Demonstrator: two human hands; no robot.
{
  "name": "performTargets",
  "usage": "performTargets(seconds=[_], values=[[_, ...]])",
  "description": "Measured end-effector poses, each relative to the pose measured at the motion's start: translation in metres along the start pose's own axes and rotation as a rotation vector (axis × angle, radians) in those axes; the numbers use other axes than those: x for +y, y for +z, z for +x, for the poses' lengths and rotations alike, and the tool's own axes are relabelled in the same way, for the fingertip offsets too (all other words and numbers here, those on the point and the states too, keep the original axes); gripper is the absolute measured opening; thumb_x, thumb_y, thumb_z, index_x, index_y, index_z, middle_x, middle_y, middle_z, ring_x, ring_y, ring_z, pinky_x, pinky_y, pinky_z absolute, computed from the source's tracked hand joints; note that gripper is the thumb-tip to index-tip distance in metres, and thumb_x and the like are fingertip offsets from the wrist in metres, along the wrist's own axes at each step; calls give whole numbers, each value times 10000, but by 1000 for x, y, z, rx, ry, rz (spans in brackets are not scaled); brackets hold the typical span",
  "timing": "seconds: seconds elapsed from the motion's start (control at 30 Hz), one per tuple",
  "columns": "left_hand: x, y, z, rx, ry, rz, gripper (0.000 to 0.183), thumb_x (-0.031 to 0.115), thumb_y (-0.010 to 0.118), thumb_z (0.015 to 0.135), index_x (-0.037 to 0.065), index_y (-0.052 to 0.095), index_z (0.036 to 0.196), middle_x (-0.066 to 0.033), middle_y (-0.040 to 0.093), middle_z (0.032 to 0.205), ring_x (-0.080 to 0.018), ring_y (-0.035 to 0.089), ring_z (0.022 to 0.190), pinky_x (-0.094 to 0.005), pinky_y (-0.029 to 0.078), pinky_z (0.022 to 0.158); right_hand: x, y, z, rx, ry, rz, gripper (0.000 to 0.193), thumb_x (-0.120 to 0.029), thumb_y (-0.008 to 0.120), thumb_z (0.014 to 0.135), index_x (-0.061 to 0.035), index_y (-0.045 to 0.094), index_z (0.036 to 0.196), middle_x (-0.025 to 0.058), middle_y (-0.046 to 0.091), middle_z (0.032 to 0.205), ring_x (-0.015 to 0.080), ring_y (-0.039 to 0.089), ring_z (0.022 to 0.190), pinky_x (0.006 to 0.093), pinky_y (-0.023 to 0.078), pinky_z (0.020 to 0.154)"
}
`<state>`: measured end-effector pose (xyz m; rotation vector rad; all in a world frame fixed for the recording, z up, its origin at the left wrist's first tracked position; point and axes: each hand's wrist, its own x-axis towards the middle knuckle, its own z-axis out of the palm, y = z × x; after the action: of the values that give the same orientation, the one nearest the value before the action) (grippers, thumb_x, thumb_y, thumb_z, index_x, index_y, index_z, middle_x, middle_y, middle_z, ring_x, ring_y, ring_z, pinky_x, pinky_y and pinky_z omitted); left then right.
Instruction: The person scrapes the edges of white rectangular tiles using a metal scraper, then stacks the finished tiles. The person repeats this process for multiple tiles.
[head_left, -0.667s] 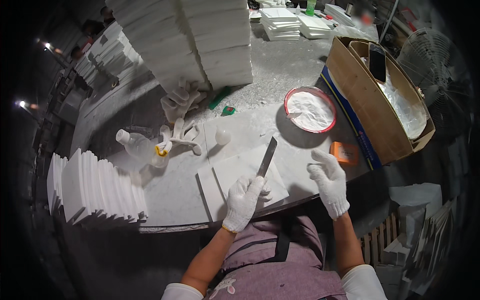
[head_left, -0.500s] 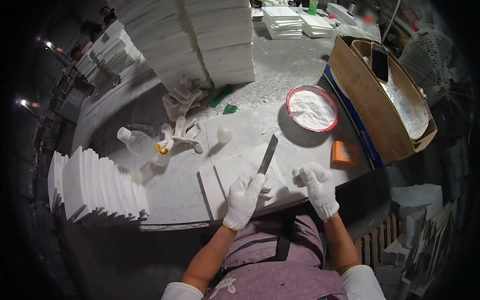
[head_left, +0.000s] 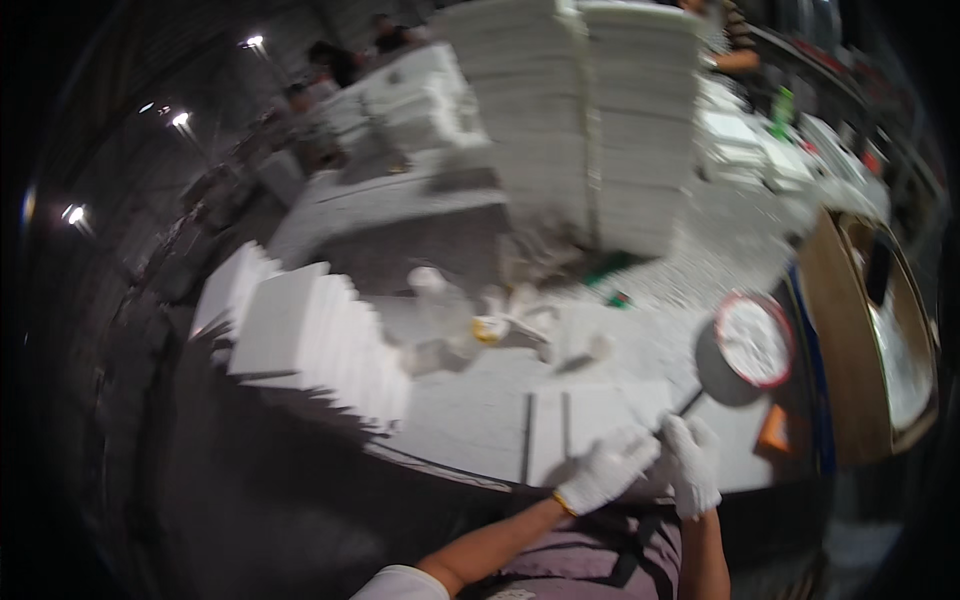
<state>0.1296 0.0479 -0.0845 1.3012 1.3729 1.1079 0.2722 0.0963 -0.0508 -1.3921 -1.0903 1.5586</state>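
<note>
Both my hands wear white knitted gloves at the table's near edge, blurred by motion. My right hand [head_left: 692, 465] is closed around a narrow metal blade [head_left: 689, 402], whose dark end sticks out above the fingers. Close beside it, my left hand [head_left: 602, 468] has its fingers stretched toward the right one; whether they touch the blade's lower part is hidden. Flat white tiles [head_left: 590, 408] lie just beyond my hands. To the right stands a red-rimmed bowl [head_left: 754, 340] of white powder, with an orange box [head_left: 774, 431] nearer me.
White tiles [head_left: 300, 330] stand on edge at the left. A clear bottle [head_left: 440, 300] and spare gloves [head_left: 520, 318] lie mid-table. Tall tile stacks [head_left: 640, 130] rise behind. An open cardboard box [head_left: 850, 330] stands at the right. A person's arm [head_left: 735, 60] shows at the back.
The view has swung left, so things sit further right. My hands have come together; the blade, earlier upright in my left hand, now rises from my right hand.
</note>
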Motion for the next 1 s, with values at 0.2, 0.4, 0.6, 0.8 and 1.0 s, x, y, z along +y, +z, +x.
performTargets(seconds=[0.2, 0.4, 0.6, 0.8, 1.0], values=[[21, 1, 6, -123, -272, -229, 291, 227, 594, 999, -41, 632, 1106, -32, 645, 873, -94, 630, 770, -261, 548, 665, 37, -12, 19, 87, -162, 85, 274, -271, 602, 992, -51, 659, 837, -36, 576, 671, 43, 475, 575, 214, 340, 514], [21, 0, 8, -103, -315, -195, 293, 230, 583, 1000, -24, 639, 1134, -35, 647, 868, -102, 635, 770, -266, 550, 664, 20, -16, 6, -69, -92, 134, 196, -197, 651, 935, -10, 659, 994, 1, 626, 760, 68, 517, 640, 228, 412, 598], [26, 0, 7, -130, -158, -55, 278, 235, 595, 991, 2, 651, 1132, -33, 655, 855, -91, 625, 742, -266, 527, 657, 32, -21, 16, 25, -131, 107, 234, -225, 636, 941, -14, 670, 845, -7, 619, 692, 86, 556, 622, 244, 403, 565], [18, -4, 7, -146, -252, -150, 286, 257, 593, 989, -5, 654, 1087, -55, 670, 835, -107, 640, 733, -281, 523, 685, -4, 3, -7, 30, 12, 237, 173, -164, 675, 912, 5, 675, 875, 14, 640, 735, 91, 559, 654, 242, 429, 598], [21, 0, 7, -139, -47, 24, 273, 248, 605, 979, 5, 660, 1091, -88, 664, 827, -119, 650, 730, -291, 528, 651, 24, -23, 9, -17, -111, -165, 388, -388, 579, 999, -19, 682, 939, 3, 637, 778, 89, 548, 680, 247, 434, 628]])
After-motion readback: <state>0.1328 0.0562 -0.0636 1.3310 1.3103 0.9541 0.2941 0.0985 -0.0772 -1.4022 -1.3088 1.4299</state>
